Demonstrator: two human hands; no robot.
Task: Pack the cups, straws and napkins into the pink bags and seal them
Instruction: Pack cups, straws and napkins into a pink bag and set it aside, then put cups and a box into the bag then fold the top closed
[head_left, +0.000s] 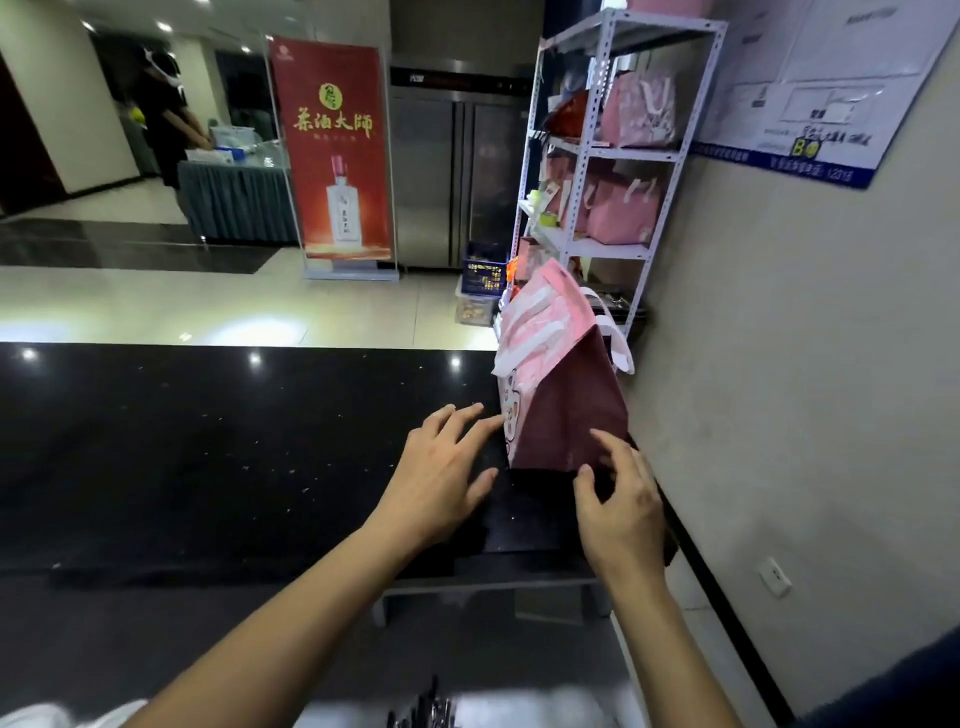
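Observation:
A pink bag (563, 395) with white handles stands on the black counter (234, 441) at its right end, its top folded to a peak. My left hand (441, 467) lies flat on the counter with straight fingers, the fingertips touching the bag's lower left side. My right hand (621, 504) hovers at the bag's lower right corner, fingers loosely spread and touching its dark side. No cups, straws or napkins are visible.
A white metal shelf (597, 156) with several more pink bags stands behind the counter by the right wall. A red banner (332, 150), a steel fridge (457, 171) and a person at a draped table (234, 197) are across the floor.

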